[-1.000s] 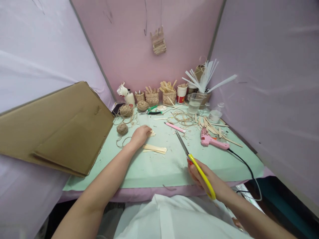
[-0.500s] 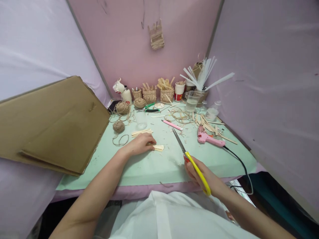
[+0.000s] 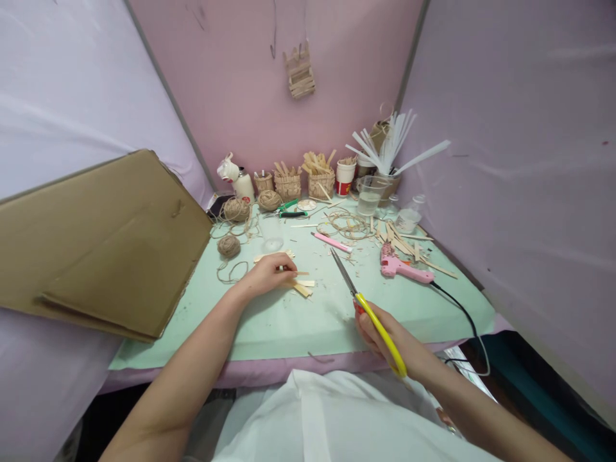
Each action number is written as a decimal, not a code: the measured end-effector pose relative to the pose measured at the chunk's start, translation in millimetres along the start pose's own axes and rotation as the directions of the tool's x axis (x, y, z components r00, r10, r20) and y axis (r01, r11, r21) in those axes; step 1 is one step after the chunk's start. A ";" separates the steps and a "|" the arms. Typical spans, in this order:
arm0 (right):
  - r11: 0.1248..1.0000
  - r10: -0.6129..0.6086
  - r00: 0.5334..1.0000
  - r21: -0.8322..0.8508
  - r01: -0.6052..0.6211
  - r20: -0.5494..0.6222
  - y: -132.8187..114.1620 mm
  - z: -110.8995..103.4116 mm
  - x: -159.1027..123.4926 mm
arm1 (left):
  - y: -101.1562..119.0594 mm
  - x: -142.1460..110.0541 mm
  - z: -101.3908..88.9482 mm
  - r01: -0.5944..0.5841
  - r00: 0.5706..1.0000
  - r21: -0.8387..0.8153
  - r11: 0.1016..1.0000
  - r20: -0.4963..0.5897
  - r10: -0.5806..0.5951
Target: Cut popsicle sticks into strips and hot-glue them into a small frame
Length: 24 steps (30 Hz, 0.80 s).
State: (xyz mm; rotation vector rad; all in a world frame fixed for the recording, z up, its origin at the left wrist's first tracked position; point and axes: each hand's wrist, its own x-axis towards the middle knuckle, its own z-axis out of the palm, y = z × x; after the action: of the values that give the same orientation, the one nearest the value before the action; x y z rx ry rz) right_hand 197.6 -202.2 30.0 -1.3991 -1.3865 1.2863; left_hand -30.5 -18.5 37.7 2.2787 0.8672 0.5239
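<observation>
My left hand (image 3: 273,272) pinches a thin wooden stick (image 3: 303,274) between thumb and fingertips, low over the table. Just below it, short flat wooden sticks (image 3: 303,289) lie fanned out on the green cover. More pale sticks (image 3: 289,254) show behind the knuckles, partly hidden by the hand. In my right hand (image 3: 378,324) are scissors (image 3: 355,292) with a yellow handle and a bit of red. Their blades are together and point away from me, to the right of the sticks.
A pink glue gun (image 3: 407,269) with a black cord lies at the right by scattered wood strips (image 3: 402,239). A pink cutter (image 3: 332,242) lies ahead. Twine balls (image 3: 228,246), a clear cup (image 3: 272,234) and a cardboard sheet (image 3: 110,237) are at left. Filled baskets (image 3: 321,185) line the back.
My left fingers have lifted one thin stick slightly away from the pile. The sticks below have spread apart toward me. My right hand and the scissors have hardly moved.
</observation>
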 end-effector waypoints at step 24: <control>0.880 -0.448 0.790 -0.047 0.473 -0.418 -8.5 -19.1 128.1 | 40.2 47.7 78.0 -0.014 0.890 -0.704 0.710 -0.332 -0.312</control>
State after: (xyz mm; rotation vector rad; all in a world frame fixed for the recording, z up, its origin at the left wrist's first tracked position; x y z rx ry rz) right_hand 201.3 -72.6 24.5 -1.1110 -1.2674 0.6507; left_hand 64.2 -41.3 15.6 1.3927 0.8602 1.0988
